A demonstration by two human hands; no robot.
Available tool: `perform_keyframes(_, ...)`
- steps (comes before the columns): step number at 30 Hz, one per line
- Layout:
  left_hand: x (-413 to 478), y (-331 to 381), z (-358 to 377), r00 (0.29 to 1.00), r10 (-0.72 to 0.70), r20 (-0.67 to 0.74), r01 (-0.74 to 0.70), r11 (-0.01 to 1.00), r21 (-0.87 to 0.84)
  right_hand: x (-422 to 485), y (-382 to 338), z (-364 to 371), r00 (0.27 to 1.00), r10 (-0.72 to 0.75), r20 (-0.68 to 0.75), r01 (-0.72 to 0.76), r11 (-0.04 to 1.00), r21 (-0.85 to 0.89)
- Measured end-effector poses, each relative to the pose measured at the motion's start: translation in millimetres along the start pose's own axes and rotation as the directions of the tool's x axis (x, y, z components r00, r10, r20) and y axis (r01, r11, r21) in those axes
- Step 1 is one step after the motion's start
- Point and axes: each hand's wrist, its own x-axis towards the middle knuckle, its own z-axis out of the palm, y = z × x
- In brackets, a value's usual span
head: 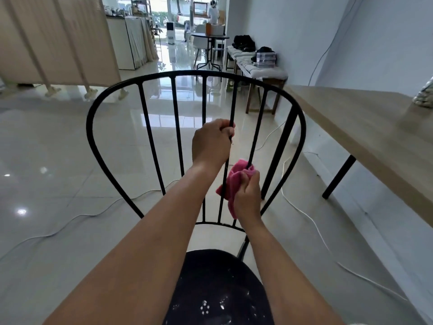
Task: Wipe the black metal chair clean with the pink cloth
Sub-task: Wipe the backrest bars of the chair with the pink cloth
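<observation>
Pink cloth (230, 182) pinched by right hand (248, 195) against 1 chair (187, 73) bar; left hand (210, 143) grips another; wooden table (351, 118) beside.

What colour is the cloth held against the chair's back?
Pink, clearest in the head view: the pink cloth in the right hand.

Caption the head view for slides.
Left hand grips one black chair bar; right hand holds pink cloth on the next.

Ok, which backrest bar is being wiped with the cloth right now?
The second bar from the right: the right hand bunches the pink cloth around its lower part. The left hand grips the neighbouring bar to its left.
</observation>
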Motion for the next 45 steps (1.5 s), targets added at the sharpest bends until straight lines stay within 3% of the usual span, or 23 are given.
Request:
perform_keyframes(3,1.7,2.3,-2.3,0.994,-0.028,0.104,0.031,0.999,-0.027,-38.1,51.5,-1.4,0.965,0.2,0.17,-0.181,0.976,-0.124)
perform_keyframes(5,1.1,4.8,-6.6,0.988,-0.05,0.147,0.062,0.995,-0.079,-43.0,66.3,-9.9,0.929,0.295,0.222,-0.224,0.928,-0.297)
perform_keyframes(7,-1.7,8.0,-9.4,0.986,-0.065,0.152,0.082,0.991,-0.104,-33.0,57.1,-18.2,0.895,0.351,0.274,-0.243,0.901,-0.359)
perform_keyframes(10,-4.7,11.2,-9.9,0.986,-0.084,0.147,0.104,0.985,-0.135,-7.3,10.4,-32.4,0.917,0.267,0.298,-0.183,0.942,-0.281)
perform_keyframes(14,-3.4,9.0,-8.0,0.991,-0.066,0.113,0.074,0.995,-0.067,65.0,-93.7,-44.0,0.979,0.054,0.198,-0.043,0.997,-0.061)
perform_keyframes(18,-5.9,6.8,-6.3,0.996,-0.082,0.018,0.083,0.995,-0.055,109.5,-149.6,-42.6,0.985,0.076,0.154,-0.08,0.997,0.015)
perform_keyframes(25,-2.8,-1.3,-1.5,0.999,-0.048,-0.012,0.047,0.997,-0.065,50.9,-55.6,-17.2,0.997,-0.074,0.028,0.075,0.996,-0.038)
perform_keyframes(31,-1.6,-3.8,0.1,0.997,-0.073,-0.032,0.07,0.993,-0.096,-24.7,43.5,2.8,0.985,0.156,0.078,-0.149,0.984,-0.093)
perform_keyframes(36,-6.1,9.2,-7.9,0.991,-0.133,-0.003,0.132,0.988,-0.077,-29.7,49.9,-16.9,0.932,0.304,0.198,-0.266,0.944,-0.196)
perform_keyframes(40,-13.7,11.2,-23.7,0.992,-0.123,-0.028,0.123,0.992,-0.023,-20.2,-6.2,-33.2,0.968,0.249,-0.029,-0.25,0.967,-0.054)
perform_keyframes(43,-17.7,11.9,-41.7,0.971,-0.029,-0.237,0.039,0.999,0.038,-2.4,-72.2,-43.8,0.961,0.144,-0.235,-0.092,0.972,0.218)
perform_keyframes(45,-14.0,13.7,-51.4,0.951,0.017,-0.308,0.012,0.996,0.092,14.9,-117.7,-44.2,0.957,0.097,-0.275,-0.004,0.947,0.322)
